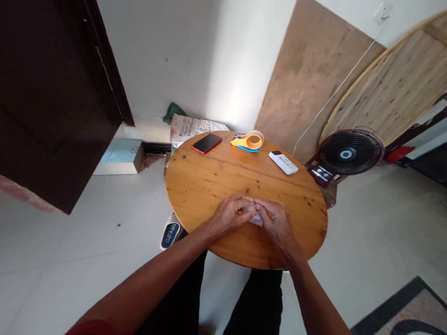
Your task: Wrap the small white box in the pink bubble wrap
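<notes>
Both my hands meet at the near middle of the round wooden tabletop (pixel 207 186), and a small, pale, crinkly packet (pixel 257 218) sits right between them. My left hand (pixel 231 215) curls over it from the left with fingertips pinched on its top edge; my right hand (pixel 276 221) closes on it from the right, so both grip the same little thing and neither is nearer. It is too covered for me to tell its long axis or what it is. Well beyond my hands, at the far edge, lie a red phone (pixel 206 143), an orange and blue tape dispenser (pixel 248 141) and a white remote (pixel 282 162), its length running away to the right. Down by my left knee a blue-and-white slipper (pixel 169 233) shows letters, perhaps "KAUA", not quite clear. The printed sack (pixel 191 127) behind the tabletop carries red writing too small to read.
</notes>
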### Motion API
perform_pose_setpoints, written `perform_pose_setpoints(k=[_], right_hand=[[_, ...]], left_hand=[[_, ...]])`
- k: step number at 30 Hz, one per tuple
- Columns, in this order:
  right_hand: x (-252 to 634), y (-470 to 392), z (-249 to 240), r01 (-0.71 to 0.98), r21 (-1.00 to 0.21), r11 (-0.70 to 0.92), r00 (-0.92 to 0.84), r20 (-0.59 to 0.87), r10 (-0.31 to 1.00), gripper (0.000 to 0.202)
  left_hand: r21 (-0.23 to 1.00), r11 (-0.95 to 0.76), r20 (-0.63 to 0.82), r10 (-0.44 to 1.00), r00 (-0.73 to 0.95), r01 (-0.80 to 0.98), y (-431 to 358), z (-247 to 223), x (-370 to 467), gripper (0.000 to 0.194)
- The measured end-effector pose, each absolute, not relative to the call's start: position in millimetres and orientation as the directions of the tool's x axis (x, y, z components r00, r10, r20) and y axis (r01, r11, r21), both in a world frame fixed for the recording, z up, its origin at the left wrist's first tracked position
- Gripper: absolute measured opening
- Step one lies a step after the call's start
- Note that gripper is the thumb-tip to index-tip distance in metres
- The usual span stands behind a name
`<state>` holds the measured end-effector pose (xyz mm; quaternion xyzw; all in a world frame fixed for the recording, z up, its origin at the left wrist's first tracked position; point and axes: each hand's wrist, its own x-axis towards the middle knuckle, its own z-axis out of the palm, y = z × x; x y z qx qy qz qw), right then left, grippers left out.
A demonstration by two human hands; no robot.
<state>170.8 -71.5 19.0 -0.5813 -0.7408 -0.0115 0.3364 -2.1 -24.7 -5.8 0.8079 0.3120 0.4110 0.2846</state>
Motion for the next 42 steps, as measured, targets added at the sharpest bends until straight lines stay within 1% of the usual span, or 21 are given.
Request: perform_pose_setpoints(k=[6,10,16,18,22,24,26,30,33,36,39,41,42], right_hand=[[171,-75,18,0.868,-0.348,0.354,-0.127,0.534,0.836,0.024],[172,-76,16,0.883,-0.323,0.341,-0.121,0.544,0.830,0.024],[170,-76,20,0.921,-0.201,0.333,-0.190,0.513,0.837,0.027],[168,-77,21,0.919,-0.213,0.332,-0.186,0.508,0.841,0.026],[166,-80,17,0.902,-0.293,0.318,-0.116,0.546,0.830,0.024],[166,-82,15,0.900,-0.302,0.315,-0.097,0.565,0.819,0.024],[166,-83,14,0.904,-0.291,0.314,-0.100,0.569,0.816,0.025],[169,-85,14,0.921,-0.232,0.313,-0.133,0.570,0.811,0.025],[170,-88,13,0.925,-0.206,0.318,-0.146,0.580,0.802,0.026],[169,-90,9,0.912,-0.257,0.320,-0.109,0.600,0.792,0.024],[167,-91,6,0.873,-0.380,0.305,-0.007,0.616,0.788,0.022],[167,-90,4,0.851,-0.433,0.299,0.035,0.614,0.789,0.028],[168,-89,4,0.848,-0.438,0.298,0.033,0.606,0.795,0.031]], left_hand=[[0.710,-0.649,0.491,0.734,0.469,0.273,-26,-4,-3,0.023],[0.708,-0.653,0.490,0.729,0.478,0.270,-26,-4,-3,0.023],[0.709,-0.654,0.493,0.728,0.477,0.266,-25,-8,-2,0.023],[0.713,-0.650,0.492,0.731,0.473,0.263,-25,-8,-2,0.023],[0.720,-0.650,0.491,0.725,0.482,0.244,-26,-7,-2,0.024],[0.722,-0.644,0.483,0.730,0.483,0.252,-26,-6,-2,0.024],[0.724,-0.637,0.476,0.739,0.477,0.263,-25,-7,-1,0.025],[0.718,-0.646,0.492,0.735,0.466,0.261,-25,-9,0,0.033],[0.703,-0.663,0.492,0.714,0.498,0.256,-26,-8,-1,0.031],[0.703,-0.667,0.485,0.704,0.519,0.247,-27,-5,-2,0.027],[0.709,-0.666,0.489,0.701,0.519,0.232,-27,-3,-2,0.027],[0.711,-0.665,0.489,0.701,0.519,0.227,-27,-3,-2,0.027],[0.712,-0.664,0.487,0.702,0.519,0.230,-27,-3,-2,0.027]])
